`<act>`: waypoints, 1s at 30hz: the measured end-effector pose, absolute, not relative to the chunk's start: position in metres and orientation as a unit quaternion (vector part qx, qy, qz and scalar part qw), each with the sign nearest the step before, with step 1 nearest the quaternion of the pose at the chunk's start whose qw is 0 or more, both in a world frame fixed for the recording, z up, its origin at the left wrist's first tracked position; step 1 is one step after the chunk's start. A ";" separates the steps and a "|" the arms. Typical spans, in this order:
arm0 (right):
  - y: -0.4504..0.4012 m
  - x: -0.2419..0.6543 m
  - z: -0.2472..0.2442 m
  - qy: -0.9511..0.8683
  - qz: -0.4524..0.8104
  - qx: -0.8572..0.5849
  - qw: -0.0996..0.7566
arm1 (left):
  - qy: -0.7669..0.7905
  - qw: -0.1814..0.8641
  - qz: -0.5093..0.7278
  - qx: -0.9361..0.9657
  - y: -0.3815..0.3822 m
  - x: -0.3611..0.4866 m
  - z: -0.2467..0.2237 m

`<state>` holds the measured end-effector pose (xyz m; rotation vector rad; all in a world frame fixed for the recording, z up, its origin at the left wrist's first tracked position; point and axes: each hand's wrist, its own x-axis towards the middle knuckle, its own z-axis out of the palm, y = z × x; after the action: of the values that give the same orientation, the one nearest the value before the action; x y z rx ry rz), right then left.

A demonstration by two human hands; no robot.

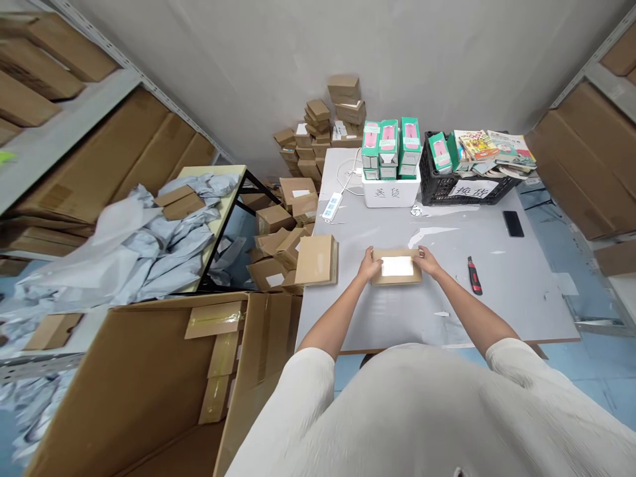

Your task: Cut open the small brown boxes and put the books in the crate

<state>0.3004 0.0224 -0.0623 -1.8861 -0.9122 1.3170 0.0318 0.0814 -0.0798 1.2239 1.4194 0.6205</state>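
A small cardboard box [396, 280] with a white label on its top lies in front of me at the table's middle. My left hand [370, 265] grips its left end, and my right hand [428, 261] has hold of its right end near the far corner. To the right of the box rests a red and black box cutter [474, 275]. A larger closed cardboard box [317, 260] sits at the table's left edge, apart from my left hand.
On the grey table [392, 324] stand a white bin [391, 194] of green boxes, a black crate [437, 188] with books, a power strip [332, 207] and a phone [513, 224]. A big open carton [149, 371] stands at my left. Cardboard boxes [273, 220] pile beyond the table's left edge.
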 end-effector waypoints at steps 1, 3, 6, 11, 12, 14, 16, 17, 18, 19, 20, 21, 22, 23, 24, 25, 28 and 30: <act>0.022 0.301 -0.060 -0.344 0.500 -0.721 0.334 | 0.593 0.562 0.266 0.512 0.082 0.032 -0.077; 0.023 0.302 -0.054 -0.342 0.489 -0.721 0.352 | 0.581 0.574 0.282 0.504 0.083 0.033 -0.070; 0.025 0.305 -0.046 -0.348 0.469 -0.714 0.386 | 0.567 0.567 0.324 0.503 0.085 0.036 -0.061; 0.017 0.313 -0.044 -0.369 0.439 -0.716 0.398 | 0.582 0.538 0.350 0.499 0.078 0.037 -0.058; 0.013 0.315 -0.046 -0.373 0.436 -0.719 0.392 | 0.590 0.531 0.347 0.499 0.074 0.036 -0.058; 0.005 0.319 -0.051 -0.380 0.429 -0.727 0.378 | 0.609 0.515 0.335 0.502 0.066 0.033 -0.059; -0.003 0.322 -0.057 -0.391 0.419 -0.734 0.364 | 0.627 0.501 0.314 0.507 0.056 0.030 -0.059; -0.007 0.323 -0.060 -0.397 0.413 -0.737 0.358 | 0.634 0.499 0.301 0.509 0.051 0.029 -0.059; -0.011 0.324 -0.063 -0.405 0.408 -0.739 0.353 | 0.638 0.499 0.287 0.511 0.047 0.028 -0.059; -0.015 0.324 -0.065 -0.413 0.404 -0.739 0.348 | 0.640 0.502 0.273 0.513 0.042 0.027 -0.059; -0.018 0.325 -0.067 -0.418 0.401 -0.739 0.342 | 0.641 0.505 0.261 0.516 0.038 0.026 -0.059; -0.022 0.325 -0.069 -0.421 0.401 -0.741 0.337 | 0.640 0.508 0.252 0.518 0.034 0.025 -0.059; -0.025 0.326 -0.070 -0.421 0.403 -0.742 0.331 | 0.640 0.509 0.247 0.520 0.030 0.025 -0.060; -0.027 0.326 -0.071 -0.419 0.408 -0.744 0.324 | 0.641 0.508 0.244 0.520 0.028 0.024 -0.060; -0.029 0.326 -0.071 -0.414 0.413 -0.746 0.318 | 0.643 0.508 0.243 0.520 0.027 0.024 -0.061; -0.030 0.326 -0.071 -0.408 0.417 -0.749 0.314 | 0.646 0.506 0.243 0.518 0.027 0.024 -0.061; -0.027 0.324 -0.066 -0.389 0.422 -0.756 0.316 | 0.653 0.502 0.251 0.508 0.032 0.026 -0.062; -0.022 0.322 -0.062 -0.374 0.425 -0.756 0.329 | 0.653 0.511 0.260 0.494 0.038 0.029 -0.062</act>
<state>0.3218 -0.0220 -0.0617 -1.9769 -0.9798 1.1121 0.0288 0.0381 -0.0615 1.1895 1.5727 0.6270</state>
